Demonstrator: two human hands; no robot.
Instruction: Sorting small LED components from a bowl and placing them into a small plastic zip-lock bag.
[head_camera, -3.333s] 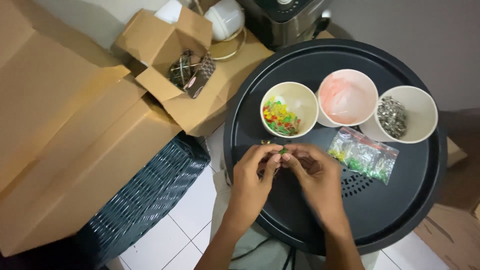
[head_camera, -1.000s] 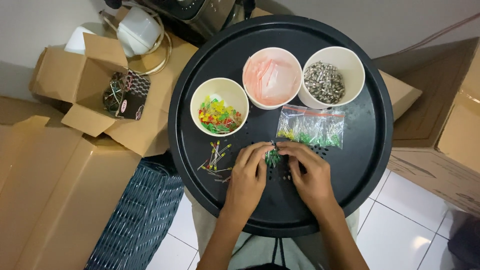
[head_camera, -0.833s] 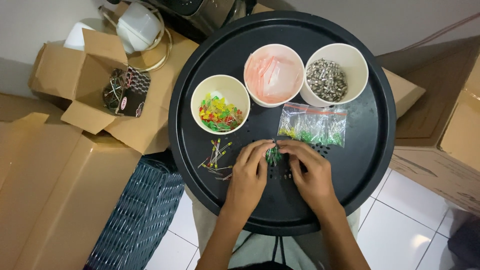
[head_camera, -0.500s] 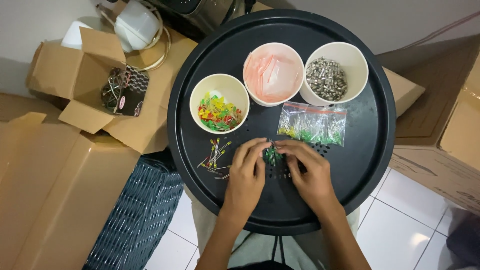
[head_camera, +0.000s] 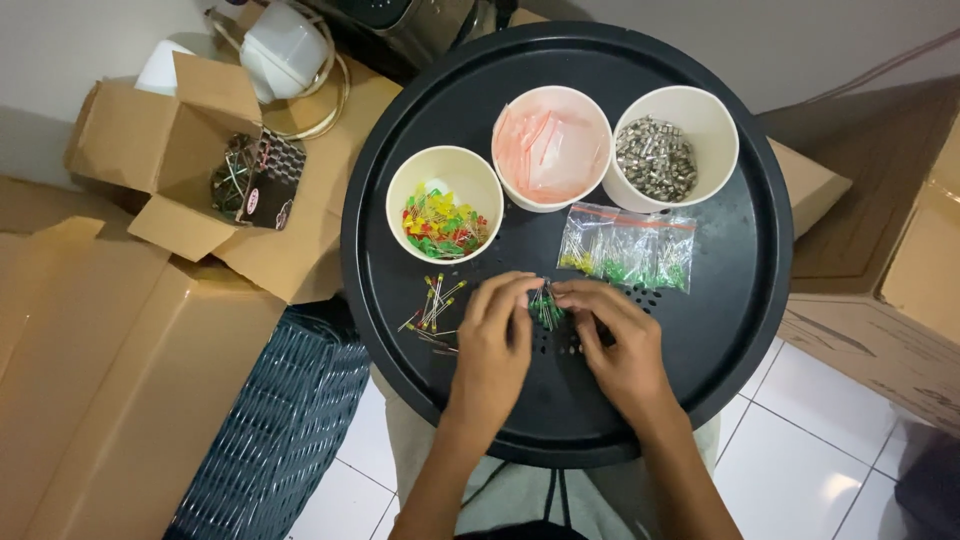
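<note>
On tray (head_camera: 740, 330): 3 cups (head_camera: 444, 203), 2 hands (head_camera: 495, 345) pinching LEDs (head_camera: 545, 306).

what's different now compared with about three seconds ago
A loose pile of red and yellow LEDs now lies on the black tray, left of the hands. The left hand and right hand still pinch a small bunch of green LEDs between them. The cups and clear bags look unmoved.

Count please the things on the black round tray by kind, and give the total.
White cups: 3
Clear bags of small parts: 1
Loose pile of small parts: 1
Green bunch held by both hands: 1
Total: 6
</note>
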